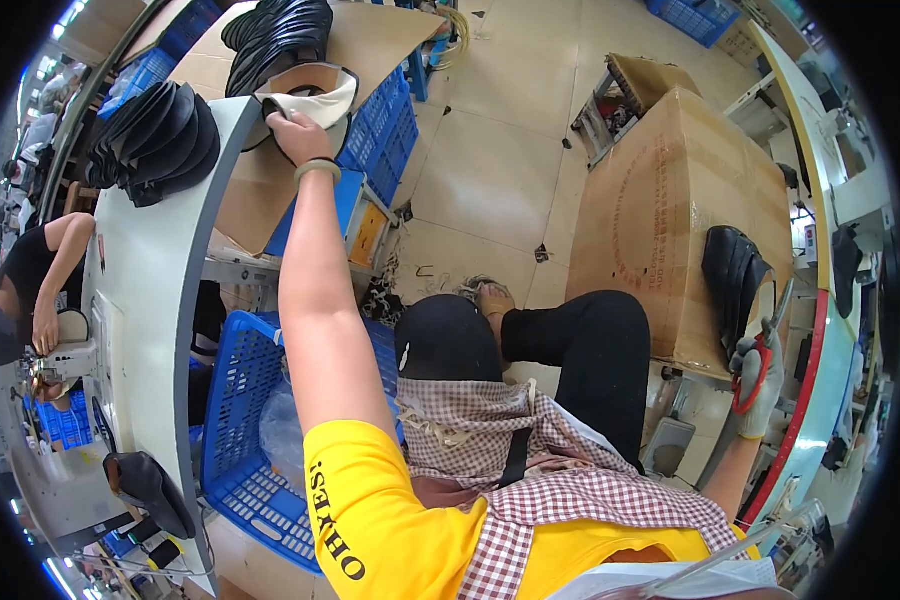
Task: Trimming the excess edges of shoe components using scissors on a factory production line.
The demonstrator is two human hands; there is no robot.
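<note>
At the far left my left hand [300, 138], bare with a bangle at the wrist, has its fingers closed on the edge of a cream-lined black shoe upper [322, 104]. That piece lies by a stack of black shoe uppers [275, 42] on a cardboard-covered surface. Over on the right, my gloved right hand [756, 385] grips red-handled scissors [753, 376], their blades pointing up and away. Beside it, a nested bundle of black shoe uppers [732, 285] rests on a large cardboard box, pale lining showing at one edge.
A white worktable [155, 290] on the left carries another stack of dark pieces [160, 140]. Beneath it stands a blue plastic basket [240, 430] with a clear bag inside. The cardboard box [660, 220] stands at the right. Another person's arm [58, 270] works at a sewing machine, far left.
</note>
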